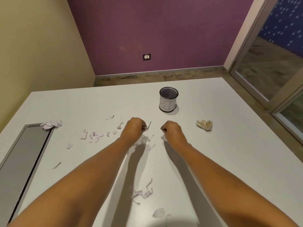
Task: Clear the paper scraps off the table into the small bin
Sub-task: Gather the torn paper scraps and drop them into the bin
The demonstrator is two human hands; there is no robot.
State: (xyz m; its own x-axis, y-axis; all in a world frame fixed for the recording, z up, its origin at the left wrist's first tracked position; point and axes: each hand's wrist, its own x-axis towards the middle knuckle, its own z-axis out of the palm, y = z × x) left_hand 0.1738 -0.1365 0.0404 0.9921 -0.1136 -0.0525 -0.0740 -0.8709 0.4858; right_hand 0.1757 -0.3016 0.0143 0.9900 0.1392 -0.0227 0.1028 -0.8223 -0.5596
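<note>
A small black mesh bin (168, 99) with a white label stands upright on the white table (229, 145), beyond both hands. My left hand (134, 127) has curled fingers that pinch a thin white paper scrap (148, 126). My right hand (172, 130) is curled in a fist just right of it; whether it holds paper is hidden. Several white scraps (93, 135) lie left of my left hand, more (146, 141) under my left wrist, and others (142, 193) near the front edge. A crumpled white ball (50, 125) lies at the far left.
A crumpled cream paper ball (205, 125) lies right of my right hand. A grey recessed panel (23, 158) is set into the table's left side. Beyond the table are a purple wall and, at the right, a glass door.
</note>
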